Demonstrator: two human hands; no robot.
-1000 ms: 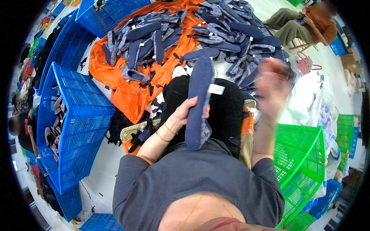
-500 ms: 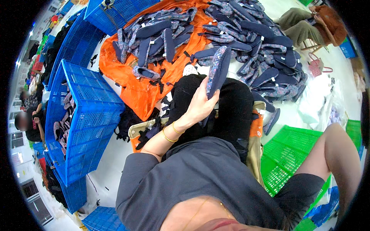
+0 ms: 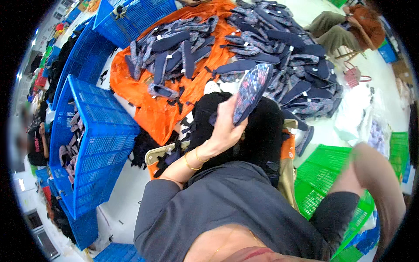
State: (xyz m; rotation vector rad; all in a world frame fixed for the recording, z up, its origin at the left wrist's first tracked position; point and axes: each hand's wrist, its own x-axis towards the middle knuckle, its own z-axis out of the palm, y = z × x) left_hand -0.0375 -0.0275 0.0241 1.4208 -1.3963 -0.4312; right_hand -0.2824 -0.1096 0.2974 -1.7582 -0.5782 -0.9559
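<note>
The left hand [image 3: 224,129] grasps a patterned shoe insole [image 3: 252,92] by its lower end, the fingers wrapped around the near edge and the thumb side toward the body. The insole is held up in the air above the lap, over a heap of black fabric [image 3: 262,126]. Its long axis runs on a slant from the hand, lower left, to its free rounded tip, upper right, so it points away from the person toward the pile ahead. The face that shows is dark blue with a speckled pink and pale print. Gold bangles [image 3: 192,160] sit on the left wrist.

The right arm [image 3: 375,183] is raised at the right edge and blurred; the right hand itself cannot be made out, so whether it is clenched or loose I cannot tell.

Beyond the insole lies an orange sheet [image 3: 152,109] spread on the floor, covered with a large pile of dark insoles [image 3: 279,52]. A blue crate [image 3: 100,144] stands to the left with some pieces in it, and a green crate [image 3: 323,174] lies just beside the right knee.
</note>
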